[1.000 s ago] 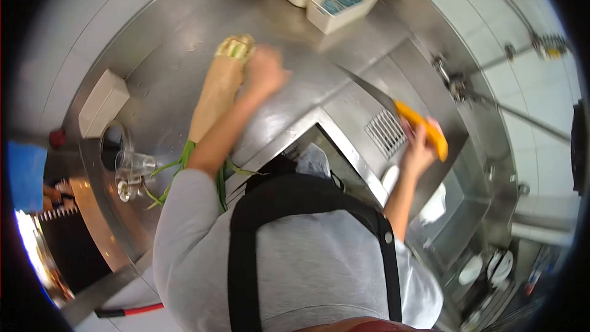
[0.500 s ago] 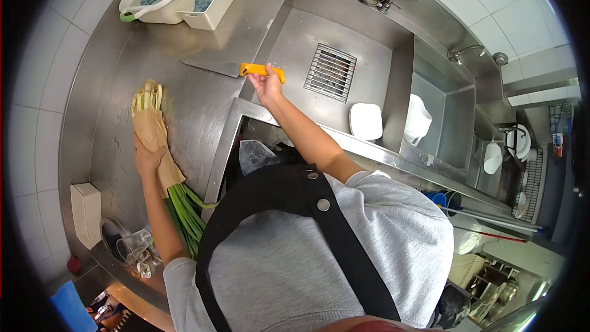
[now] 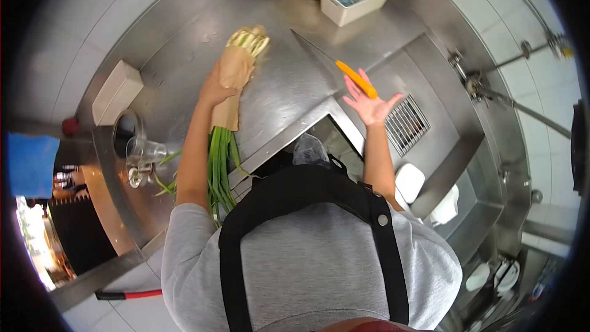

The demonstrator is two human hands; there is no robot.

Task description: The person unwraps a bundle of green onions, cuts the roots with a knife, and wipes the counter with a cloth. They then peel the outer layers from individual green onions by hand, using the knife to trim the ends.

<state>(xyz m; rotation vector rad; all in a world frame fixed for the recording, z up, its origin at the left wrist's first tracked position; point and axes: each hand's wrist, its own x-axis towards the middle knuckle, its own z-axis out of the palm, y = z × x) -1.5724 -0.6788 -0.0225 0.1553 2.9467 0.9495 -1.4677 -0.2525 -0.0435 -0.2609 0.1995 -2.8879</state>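
Head view, by the clock from its middle: a clear cup [image 3: 147,151] lies at nine on the steel counter [image 3: 175,64]. At ten, the left hand [image 3: 215,91] clasps a paper-wrapped bundle of green onions [image 3: 237,80], thumb over the paper, other fingers partly hidden. The bundle lies on the counter, leaves between six and seven. Near one, a knife [image 3: 353,75] points its blade toward ten, orange handle across the right hand's [image 3: 369,106] spread fingers, palm up; I cannot tell whether they touch. Toward three is a drain grate [image 3: 407,125].

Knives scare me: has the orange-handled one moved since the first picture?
Yes, leftward: the knife handle was right of the drain grate, now left.
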